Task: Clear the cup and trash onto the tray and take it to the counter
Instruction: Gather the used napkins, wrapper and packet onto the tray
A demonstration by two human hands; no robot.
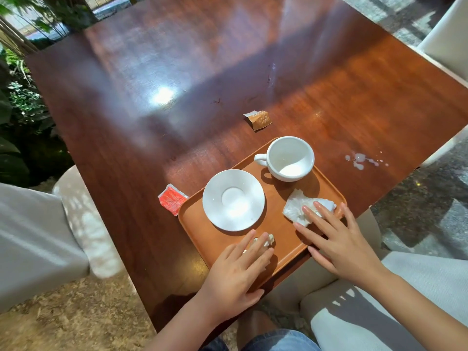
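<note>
A: What is the left hand [238, 269] doing?

B: It is lying flat and spread on the near edge of the brown tray [283, 239], palm down. Its fingertips are pressing on a small crumpled scrap of paper [269, 239], which is peeking out from under them. The fingers are not curling around it.

A: And the right hand [339, 247]?

B: It is also lying open, fingers splayed, reaching onto the tray's right corner. Its fingers are resting on top of a crumpled white napkin [298, 209]; it is touching rather than gripping.

A: Where is the cup sitting?

B: The white cup [291, 158] is standing upright on the tray, beyond the right hand, its handle pointing left. The white saucer [233, 200] is lying on the tray just beyond the left hand, apart from the cup.

A: Anything lying off the tray?

B: A red packet [172, 198] is lying on the wooden table [141, 102], left of the left hand's reach, just beside the tray's corner. A brown packet [258, 119] is lying well beyond the cup. A white spill [361, 160] is showing on the table, beyond the right hand and to its right.
</note>
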